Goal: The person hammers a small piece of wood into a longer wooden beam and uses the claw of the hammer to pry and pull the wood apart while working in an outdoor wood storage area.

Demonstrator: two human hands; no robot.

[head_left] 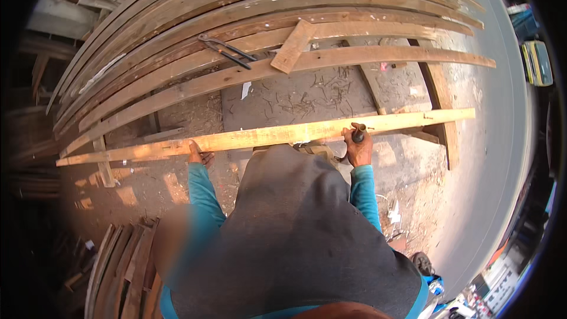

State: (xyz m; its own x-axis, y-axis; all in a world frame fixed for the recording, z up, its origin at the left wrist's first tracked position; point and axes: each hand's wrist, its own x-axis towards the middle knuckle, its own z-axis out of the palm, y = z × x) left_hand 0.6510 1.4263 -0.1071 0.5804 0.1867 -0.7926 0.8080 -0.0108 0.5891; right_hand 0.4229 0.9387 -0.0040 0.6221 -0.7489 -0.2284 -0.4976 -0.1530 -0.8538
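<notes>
left grip point(201, 155) snug on one plank point(260, 137), right grip point(358, 149) snug round one dark handle point(358, 134)

Two hands are showing, one left hand point(199, 155) and one right hand point(361, 152), and two sleeves point(204, 189) are covering the arms. One pale plank point(260, 137), one dark tool point(358, 134), one pair of pincers point(214, 42) and one short board point(293, 47) are appearing. At least six long boards point(366, 54) are lying beyond.
</notes>
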